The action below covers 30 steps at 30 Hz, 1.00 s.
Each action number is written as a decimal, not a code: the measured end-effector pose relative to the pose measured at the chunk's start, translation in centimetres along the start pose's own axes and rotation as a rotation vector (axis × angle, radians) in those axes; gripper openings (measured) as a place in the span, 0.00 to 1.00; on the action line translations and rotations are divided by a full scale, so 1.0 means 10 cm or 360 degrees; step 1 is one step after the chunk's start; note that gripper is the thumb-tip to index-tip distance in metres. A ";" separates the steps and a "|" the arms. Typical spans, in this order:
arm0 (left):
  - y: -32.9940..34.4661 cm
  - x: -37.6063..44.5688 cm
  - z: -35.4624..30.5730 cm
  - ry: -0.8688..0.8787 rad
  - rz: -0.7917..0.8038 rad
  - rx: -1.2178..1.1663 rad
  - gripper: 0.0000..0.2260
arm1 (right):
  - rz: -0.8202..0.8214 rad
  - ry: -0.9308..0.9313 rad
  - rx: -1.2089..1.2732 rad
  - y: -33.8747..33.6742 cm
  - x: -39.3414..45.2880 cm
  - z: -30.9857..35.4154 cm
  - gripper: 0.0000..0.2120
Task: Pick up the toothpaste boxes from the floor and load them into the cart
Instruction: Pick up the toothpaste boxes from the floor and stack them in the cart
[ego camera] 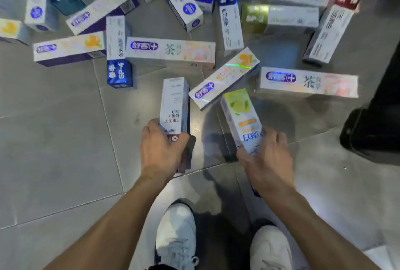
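Observation:
My left hand (161, 150) grips the near end of a white toothpaste box with red print (174, 105), which points away from me just above the floor. My right hand (265, 157) grips the near end of a box with a green lemon picture (241, 116). Several more toothpaste boxes lie scattered on the grey tiles beyond, among them a white box with an orange picture (224, 78), two tea-print boxes (171, 52) (309, 82) and a blue SP-4 box (119, 53). The cart is not clearly in view.
My two white shoes (176, 237) (270, 248) stand on the tiles just below my hands. A black object (372, 126) rises at the right edge. Bare grey floor (54, 139) stretches to the left.

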<state>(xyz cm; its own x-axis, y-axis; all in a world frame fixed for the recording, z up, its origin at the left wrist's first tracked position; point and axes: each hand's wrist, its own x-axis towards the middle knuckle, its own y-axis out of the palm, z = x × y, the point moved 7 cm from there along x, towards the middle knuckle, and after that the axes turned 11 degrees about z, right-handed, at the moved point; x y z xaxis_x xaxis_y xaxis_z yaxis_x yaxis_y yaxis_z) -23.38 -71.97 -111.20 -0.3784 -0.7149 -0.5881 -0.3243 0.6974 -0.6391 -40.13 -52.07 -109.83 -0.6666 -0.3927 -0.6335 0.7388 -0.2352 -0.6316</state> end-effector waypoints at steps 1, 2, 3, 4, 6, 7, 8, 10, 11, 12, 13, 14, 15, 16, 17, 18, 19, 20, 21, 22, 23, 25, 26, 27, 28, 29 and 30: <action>-0.08 -0.10 -0.06 0.0013 0.0008 -0.0046 0.23 | -0.0006 -0.0039 0.0041 -0.11 -0.07 0.13 0.25; -0.17 -0.22 -0.12 0.0036 0.0011 -0.0095 0.21 | -0.0021 -0.0078 0.0077 -0.23 -0.15 0.27 0.25; -0.29 -0.34 -0.22 0.0065 -0.0003 -0.0143 0.20 | -0.0030 -0.0117 0.0109 -0.38 -0.24 0.43 0.25; -0.43 -0.48 -0.34 0.0092 -0.0025 -0.0198 0.19 | -0.0029 -0.0153 0.0147 -0.53 -0.35 0.59 0.24; -0.76 -0.79 -0.63 0.0141 -0.0068 -0.0317 0.20 | 0.0009 -0.0192 0.0256 -0.87 -0.65 0.94 0.24; -0.97 -0.97 -0.83 0.0182 -0.0077 -0.0381 0.21 | 0.0024 -0.0203 0.0322 -1.06 -0.84 1.15 0.25; -1.21 -1.17 -1.05 0.0222 -0.0070 -0.0456 0.22 | 0.0033 -0.0209 0.0386 -1.26 -1.05 1.37 0.25; -1.75 -1.61 -1.46 0.0274 -0.0035 -0.0654 0.24 | 0.0075 -0.0213 0.0445 -1.66 -1.50 1.86 0.24; -2.03 -1.87 -1.66 0.0304 0.0002 -0.0746 0.26 | 0.0090 -0.0218 0.0484 -1.87 -1.75 2.10 0.23; -2.36 -2.14 -1.87 0.0336 0.0031 -0.0818 0.28 | 0.0107 -0.0258 0.0584 -2.10 -2.03 2.37 0.24; -2.72 -2.42 -2.07 0.0379 0.0034 -0.0878 0.29 | 0.0158 -0.0340 0.0711 -2.34 -2.29 2.67 0.24; -3.07 -2.69 -2.26 0.0422 0.0034 -0.0919 0.30 | 0.0244 -0.0427 0.0827 -2.57 -2.56 2.98 0.24; -3.41 -2.95 -2.42 0.0470 0.0038 -0.0956 0.32 | 0.0344 -0.0499 0.0925 -2.79 -2.83 3.26 0.24; -3.74 -3.21 -2.57 0.0501 0.0025 -0.1004 0.33 | 0.0443 -0.0568 0.0999 -3.01 -3.11 3.55 0.24; -4.08 -3.47 -2.70 0.0532 -0.0010 -0.1057 0.34 | 0.0523 -0.0635 0.1041 -3.21 -3.38 3.82 0.24; -4.41 -3.74 -2.80 0.0542 -0.0063 -0.1120 0.32 | 0.0593 -0.0700 0.1062 -3.39 -3.65 4.08 0.26; -4.74 -4.01 -2.88 0.0557 -0.0141 -0.1187 0.30 | 0.0668 -0.0778 0.1070 -3.55 -3.94 4.33 0.27; -5.07 -4.30 -2.95 0.0569 -0.0232 -0.1249 0.28 | 0.0734 -0.0871 0.1041 -3.69 -4.25 4.57 0.29; -5.38 -4.61 -3.01 0.0584 -0.0319 -0.1277 0.28 | 0.0782 -0.0975 0.0976 -3.80 -4.58 4.79 0.30; -5.65 -4.92 -3.05 0.0596 -0.0403 -0.1277 0.27 | 0.0840 -0.1079 0.0917 -3.89 -4.91 5.00 0.31; -5.88 -5.21 -3.06 0.0619 -0.0485 -0.1268 0.27 | 0.0930 -0.1179 0.0879 -3.94 -5.25 5.20 0.32; -6.24 -5.77 -3.00 0.0629 -0.0668 -0.1303 0.25 | 0.1147 -0.1387 0.0801 -3.96 -5.90 5.53 0.32; -6.38 -6.05 -2.94 0.0613 -0.0765 -0.1337 0.22 | 0.1232 -0.1481 0.0767 -3.95 -6.20 5.66 0.32; -6.51 -6.32 -2.86 0.0597 -0.0857 -0.1382 0.20 | 0.1319 -0.1558 0.0744 -3.92 -6.48 5.77 0.32; -6.62 -6.59 -2.77 0.0596 -0.0948 -0.1454 0.20 | 0.1416 -0.1619 0.0717 -3.86 -6.74 5.87 0.32; -6.71 -6.83 -2.64 0.0589 -0.1031 -0.1534 0.21 | 0.1518 -0.1666 0.0685 -3.79 -6.99 5.95 0.32; -6.78 -7.07 -2.50 0.0564 -0.1113 -0.1607 0.21 | 0.1597 -0.1707 0.0636 -3.70 -7.21 6.01 0.32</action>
<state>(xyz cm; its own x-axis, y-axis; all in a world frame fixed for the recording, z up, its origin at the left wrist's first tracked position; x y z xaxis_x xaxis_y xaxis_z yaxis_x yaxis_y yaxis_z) 3.69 -67.44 -13.91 -0.0201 -0.9997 -0.0168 -0.9998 0.0202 -0.0072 -13.44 -68.51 -13.89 0.3663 -0.9304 0.0112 0.9234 0.3649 0.1191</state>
